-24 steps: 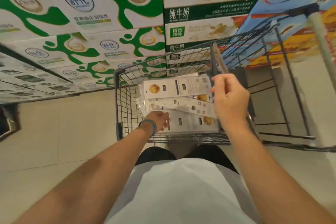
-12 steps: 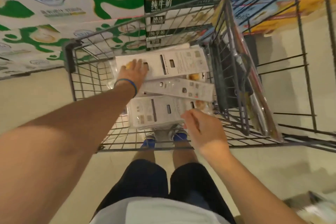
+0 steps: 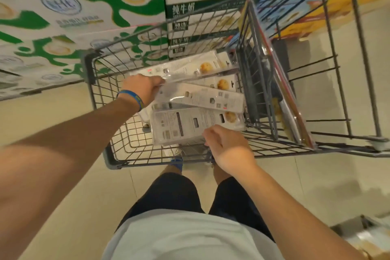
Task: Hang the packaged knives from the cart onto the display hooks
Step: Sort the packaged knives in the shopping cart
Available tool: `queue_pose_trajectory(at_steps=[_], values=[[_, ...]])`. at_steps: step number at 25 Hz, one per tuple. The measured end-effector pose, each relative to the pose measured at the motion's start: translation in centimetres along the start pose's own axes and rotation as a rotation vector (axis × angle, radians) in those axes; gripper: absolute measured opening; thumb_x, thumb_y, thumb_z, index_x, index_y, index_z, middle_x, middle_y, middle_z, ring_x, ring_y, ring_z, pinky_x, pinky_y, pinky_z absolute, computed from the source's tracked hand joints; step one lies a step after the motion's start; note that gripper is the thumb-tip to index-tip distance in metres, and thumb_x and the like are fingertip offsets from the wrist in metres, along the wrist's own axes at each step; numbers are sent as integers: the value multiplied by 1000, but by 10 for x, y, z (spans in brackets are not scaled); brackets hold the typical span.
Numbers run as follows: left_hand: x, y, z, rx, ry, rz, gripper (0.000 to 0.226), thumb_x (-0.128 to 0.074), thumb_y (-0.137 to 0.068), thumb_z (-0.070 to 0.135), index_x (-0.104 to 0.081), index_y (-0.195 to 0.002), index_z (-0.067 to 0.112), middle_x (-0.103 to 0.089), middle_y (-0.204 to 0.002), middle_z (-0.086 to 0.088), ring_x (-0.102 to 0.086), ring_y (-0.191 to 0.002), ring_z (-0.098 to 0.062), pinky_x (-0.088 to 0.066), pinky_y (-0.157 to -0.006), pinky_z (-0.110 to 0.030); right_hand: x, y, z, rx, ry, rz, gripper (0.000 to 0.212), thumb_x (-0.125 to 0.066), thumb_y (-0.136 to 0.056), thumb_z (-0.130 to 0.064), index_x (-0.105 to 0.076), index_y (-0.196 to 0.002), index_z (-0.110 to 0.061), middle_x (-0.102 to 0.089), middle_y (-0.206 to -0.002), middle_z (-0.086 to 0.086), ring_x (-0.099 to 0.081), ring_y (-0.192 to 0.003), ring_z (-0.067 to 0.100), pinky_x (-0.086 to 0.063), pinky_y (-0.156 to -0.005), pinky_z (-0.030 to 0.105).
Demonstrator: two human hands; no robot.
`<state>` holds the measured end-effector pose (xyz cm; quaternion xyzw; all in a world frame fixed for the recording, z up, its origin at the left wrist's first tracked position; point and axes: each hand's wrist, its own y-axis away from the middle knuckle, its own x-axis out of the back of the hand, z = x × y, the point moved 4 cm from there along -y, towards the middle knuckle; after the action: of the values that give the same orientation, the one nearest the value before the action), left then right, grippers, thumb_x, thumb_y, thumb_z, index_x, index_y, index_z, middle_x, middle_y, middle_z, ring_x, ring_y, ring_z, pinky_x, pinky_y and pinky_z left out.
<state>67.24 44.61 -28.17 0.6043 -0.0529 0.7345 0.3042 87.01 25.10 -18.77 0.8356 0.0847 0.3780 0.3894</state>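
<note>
Head view: packaged knives (image 3: 198,99) lie heaped in the cart (image 3: 101,82), toward its right side. The left hand (image 3: 145,88) grips the left end of the far pack (image 3: 185,68). The right hand (image 3: 228,145) curls at the near pack (image 3: 179,126), its hold unclear. Lifting by one end could drag overlapping packs askew.

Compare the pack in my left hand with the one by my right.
The far pack is held at its left end by the left hand; the near pack lies flat, the right hand at its edge, grip unclear. The far pack overlies another; the near pack is partly under a slanted pack. Both are long, white, in the cart.
</note>
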Motion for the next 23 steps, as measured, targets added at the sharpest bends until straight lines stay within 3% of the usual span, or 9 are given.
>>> queue_pose_trajectory(at_steps=[4,6,9,12,15,17,19,21,23], values=[[75,26,16,165,443,208,29,-65,-90,44,-76,-83,18,-72,-71,-5,-67,-70,-13,-54,-67,-27,12,-5,-21,-35,-196,61,27,-44,-104,-47,-67,-99,-34,-70,-99,-5,-67,-90,17,-57,-84,41],[119,40,18,286,590,391,50,-64,-88,51,-57,-55,14,-51,-49,0,-46,-47,4,-37,-50,-11,19,-4,-34,-18,-309,81,22,-48,-103,-45,-66,-96,-35,-72,-104,-1,-68,-96,22,-56,-91,43],[193,68,13,418,648,520,61,-59,-91,54,-42,-50,12,-37,-46,0,-34,-39,-5,-28,-43,-19,34,6,-62,103,-400,164,19,-57,-102,-38,-66,-116,-29,-69,-115,0,-65,-96,14,-51,-83,27],[268,92,8,362,662,511,57,-61,-92,51,-48,-54,11,-47,-51,-4,-41,-48,-11,-35,-49,-29,67,21,-93,224,-418,342,37,-66,-97,-38,-58,-132,-29,-61,-126,-2,-61,-109,15,-50,-90,32],[342,122,24,185,646,535,55,-63,-93,45,-52,-54,7,-47,-41,10,-41,-41,-4,-35,-43,-21,113,37,-125,427,-205,542,71,-74,-86,-54,-43,-145,-29,-48,-144,-2,-45,-132,19,-43,-107,45],[385,142,56,10,582,501,56,-62,-94,43,-44,-49,14,-41,-38,9,-35,-37,-4,-29,-41,-16,137,47,-143,517,23,547,103,-76,-71,-71,-30,-154,-29,-38,-156,0,-33,-143,23,-33,-115,49],[417,152,93,-134,481,462,59,-62,-91,50,-40,-49,16,-39,-41,7,-32,-39,-8,-25,-41,-15,155,53,-150,605,18,401,101,-79,-58,-77,-45,-143,-34,-57,-142,-7,-48,-135,20,-43,-109,45],[439,153,124,-168,359,479,61,-62,-85,62,-46,-50,14,-38,-44,7,-32,-41,-9,-25,-42,-16,165,57,-146,648,-208,237,59,-87,-58,-65,-66,-107,-40,-74,-101,-21,-69,-102,5,-57,-85,30],[451,153,138,-124,265,636,54,-63,-80,68,-65,-65,16,-53,-53,11,-47,-47,-6,-40,-47,-15,176,60,-139,699,-366,240,43,-90,-56,-59,-70,-89,-40,-75,-84,-25,-71,-81,-6,-54,-66,13]])
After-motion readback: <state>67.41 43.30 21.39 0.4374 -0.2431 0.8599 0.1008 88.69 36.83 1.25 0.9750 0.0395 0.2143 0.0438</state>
